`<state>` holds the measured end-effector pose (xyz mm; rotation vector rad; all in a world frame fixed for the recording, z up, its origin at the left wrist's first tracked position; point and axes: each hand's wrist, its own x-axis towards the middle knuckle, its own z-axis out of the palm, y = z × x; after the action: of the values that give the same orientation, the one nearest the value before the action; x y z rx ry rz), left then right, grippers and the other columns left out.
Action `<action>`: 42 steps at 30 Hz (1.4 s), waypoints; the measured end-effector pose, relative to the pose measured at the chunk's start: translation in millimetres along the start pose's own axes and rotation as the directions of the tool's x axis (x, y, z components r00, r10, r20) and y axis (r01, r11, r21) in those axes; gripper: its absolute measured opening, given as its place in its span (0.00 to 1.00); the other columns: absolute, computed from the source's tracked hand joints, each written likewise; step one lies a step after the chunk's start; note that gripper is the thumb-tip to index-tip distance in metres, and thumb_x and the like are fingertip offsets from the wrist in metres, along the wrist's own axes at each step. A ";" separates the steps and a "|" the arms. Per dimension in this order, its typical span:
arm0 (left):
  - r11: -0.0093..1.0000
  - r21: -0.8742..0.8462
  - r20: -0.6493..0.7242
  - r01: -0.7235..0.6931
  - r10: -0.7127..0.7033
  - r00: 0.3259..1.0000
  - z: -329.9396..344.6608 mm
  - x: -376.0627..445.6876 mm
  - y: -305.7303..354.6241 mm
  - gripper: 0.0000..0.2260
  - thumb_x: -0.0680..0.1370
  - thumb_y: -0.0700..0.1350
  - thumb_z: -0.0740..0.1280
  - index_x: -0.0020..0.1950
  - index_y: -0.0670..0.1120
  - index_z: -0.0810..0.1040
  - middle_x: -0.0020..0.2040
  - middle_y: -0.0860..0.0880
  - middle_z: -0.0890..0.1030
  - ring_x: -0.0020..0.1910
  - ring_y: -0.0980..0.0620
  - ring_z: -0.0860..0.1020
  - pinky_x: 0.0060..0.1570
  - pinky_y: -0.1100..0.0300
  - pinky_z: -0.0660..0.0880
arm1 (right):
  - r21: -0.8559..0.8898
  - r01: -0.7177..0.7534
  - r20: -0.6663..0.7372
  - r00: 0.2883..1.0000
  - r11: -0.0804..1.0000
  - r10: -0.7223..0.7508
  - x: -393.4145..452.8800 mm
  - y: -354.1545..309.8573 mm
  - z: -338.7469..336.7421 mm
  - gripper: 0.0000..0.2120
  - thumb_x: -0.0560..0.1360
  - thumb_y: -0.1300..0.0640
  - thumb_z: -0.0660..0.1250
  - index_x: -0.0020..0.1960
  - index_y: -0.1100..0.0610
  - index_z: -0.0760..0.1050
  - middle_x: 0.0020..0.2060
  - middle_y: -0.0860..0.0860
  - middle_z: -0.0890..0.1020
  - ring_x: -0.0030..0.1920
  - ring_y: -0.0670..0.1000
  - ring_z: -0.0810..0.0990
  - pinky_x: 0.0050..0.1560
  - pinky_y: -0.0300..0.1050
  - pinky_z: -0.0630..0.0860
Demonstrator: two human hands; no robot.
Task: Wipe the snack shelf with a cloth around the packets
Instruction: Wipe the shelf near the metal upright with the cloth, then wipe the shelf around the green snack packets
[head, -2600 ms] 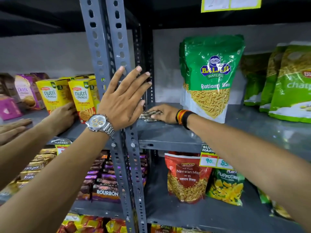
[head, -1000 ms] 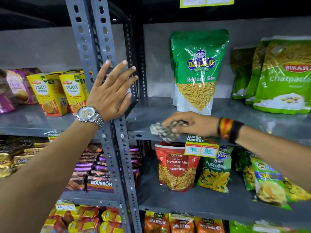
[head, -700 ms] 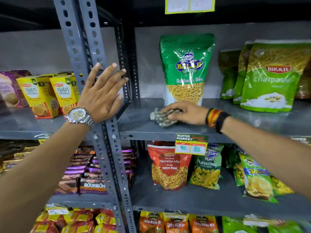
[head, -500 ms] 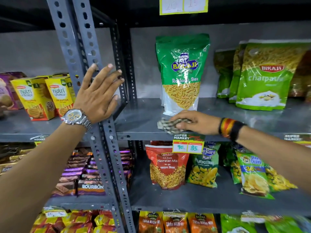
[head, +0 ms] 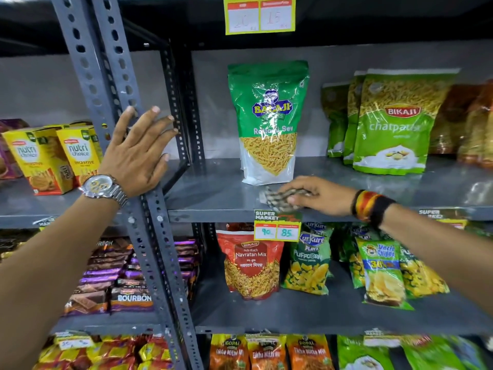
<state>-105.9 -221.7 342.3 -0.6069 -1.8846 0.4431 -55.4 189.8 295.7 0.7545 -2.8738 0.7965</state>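
My right hand (head: 317, 194) presses a small checked cloth (head: 276, 199) flat on the grey snack shelf (head: 213, 193), close to its front edge. The cloth lies just in front of the upright green Balaji sev packet (head: 268, 121), slightly to its right and apart from it. Green Bikaji packets (head: 394, 121) stand further right on the same shelf. My left hand (head: 138, 153), wearing a metal watch, rests flat with fingers spread against the perforated grey upright post (head: 106, 84) and holds nothing.
A yellow price tag (head: 277, 229) hangs from the shelf edge under the cloth. Navratan Mix (head: 249, 263) and Puffcorn packets (head: 308, 260) fill the shelf below. Yellow biscuit boxes (head: 53, 158) stand on the left bay. Another price tag (head: 260, 14) hangs above.
My right hand has slid the cloth rightwards along the shelf's front, from the left corner to in front of the sev packet. My left hand stays on the post.
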 end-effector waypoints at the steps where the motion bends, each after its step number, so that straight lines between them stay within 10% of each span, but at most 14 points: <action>1: 1.000 -0.001 0.012 0.001 -0.001 1.000 -0.4 0.2 0.5 0.25 0.82 0.51 0.52 0.75 0.40 0.68 0.77 0.42 0.67 0.81 0.44 0.52 0.77 0.35 0.48 | 0.033 0.008 0.065 0.998 0.999 -0.010 -11.2 -0.5 -9.9 0.15 0.78 0.51 0.65 0.64 0.48 0.76 0.57 0.45 0.80 0.58 0.45 0.79 0.62 0.42 0.74; 9: 0.991 -0.117 0.035 0.071 -0.067 0.997 -16.2 2.1 28.6 0.25 0.82 0.53 0.52 0.73 0.39 0.70 0.75 0.39 0.69 0.80 0.41 0.55 0.75 0.32 0.48 | 0.019 -0.086 -0.162 0.983 0.996 0.088 -8.2 28.3 -8.1 0.13 0.78 0.54 0.65 0.62 0.47 0.76 0.56 0.51 0.79 0.58 0.50 0.77 0.62 0.44 0.68; 14: 0.917 -0.394 0.100 -0.070 0.118 0.988 -13.2 7.1 113.7 0.25 0.82 0.55 0.55 0.74 0.42 0.70 0.73 0.40 0.72 0.75 0.40 0.65 0.75 0.41 0.59 | 0.095 0.017 0.068 0.997 0.995 -0.024 -46.2 10.9 -35.9 0.14 0.77 0.58 0.66 0.62 0.54 0.78 0.55 0.47 0.83 0.54 0.42 0.80 0.59 0.35 0.74; 19: 0.838 -0.541 0.233 -0.072 0.231 0.945 3.2 32.0 190.1 0.28 0.82 0.60 0.51 0.73 0.43 0.70 0.71 0.41 0.75 0.71 0.42 0.71 0.70 0.44 0.68 | 0.059 -0.071 -0.203 0.976 0.996 0.082 4.5 20.3 -49.3 0.13 0.78 0.58 0.65 0.63 0.53 0.77 0.56 0.50 0.80 0.56 0.49 0.77 0.46 0.25 0.70; 25: 0.859 -0.508 0.265 -0.063 0.225 0.938 23.7 29.9 200.4 0.26 0.83 0.60 0.52 0.70 0.43 0.72 0.64 0.42 0.79 0.62 0.43 0.77 0.59 0.49 0.77 | -0.174 -0.176 -0.107 0.981 0.969 0.159 45.8 55.1 -16.8 0.14 0.78 0.44 0.61 0.63 0.38 0.72 0.66 0.50 0.76 0.66 0.55 0.73 0.69 0.64 0.63; 30: 0.853 -0.519 0.256 -0.053 0.215 0.943 21.8 27.6 203.4 0.26 0.84 0.59 0.52 0.69 0.42 0.73 0.64 0.42 0.79 0.60 0.43 0.78 0.57 0.48 0.79 | -0.111 -0.087 0.111 0.989 0.990 0.099 19.5 40.7 -38.8 0.16 0.79 0.51 0.62 0.67 0.48 0.73 0.60 0.47 0.76 0.62 0.51 0.75 0.61 0.41 0.68; 33: 0.855 -0.516 0.258 -0.040 0.200 0.945 19.1 27.7 203.5 0.26 0.84 0.60 0.52 0.69 0.42 0.73 0.63 0.43 0.79 0.59 0.44 0.78 0.56 0.48 0.79 | -0.051 -0.068 0.236 0.968 0.996 0.078 -19.4 42.4 -62.8 0.14 0.77 0.49 0.66 0.62 0.45 0.76 0.56 0.47 0.80 0.51 0.52 0.80 0.55 0.45 0.74; 38: 0.854 -0.519 0.272 -0.017 0.184 0.944 15.0 29.1 205.3 0.26 0.83 0.60 0.51 0.68 0.43 0.74 0.62 0.44 0.80 0.58 0.44 0.79 0.56 0.50 0.79 | 0.046 -0.209 -0.110 0.971 0.977 0.213 -5.9 75.2 -87.5 0.17 0.78 0.53 0.64 0.67 0.54 0.74 0.66 0.52 0.74 0.67 0.51 0.71 0.62 0.40 0.64; 42: 0.865 -0.502 0.284 -0.012 0.178 0.942 13.1 30.5 205.6 0.25 0.83 0.60 0.53 0.68 0.44 0.74 0.63 0.45 0.80 0.59 0.45 0.79 0.57 0.52 0.78 | -0.023 -0.298 -0.183 0.940 0.954 0.289 16.6 104.1 -60.5 0.14 0.78 0.53 0.65 0.62 0.55 0.78 0.60 0.56 0.80 0.62 0.56 0.77 0.57 0.42 0.71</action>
<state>-85.5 -38.9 244.6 -1.0237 -2.3125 0.1141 -123.3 290.3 302.4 0.2336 -2.8649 0.7700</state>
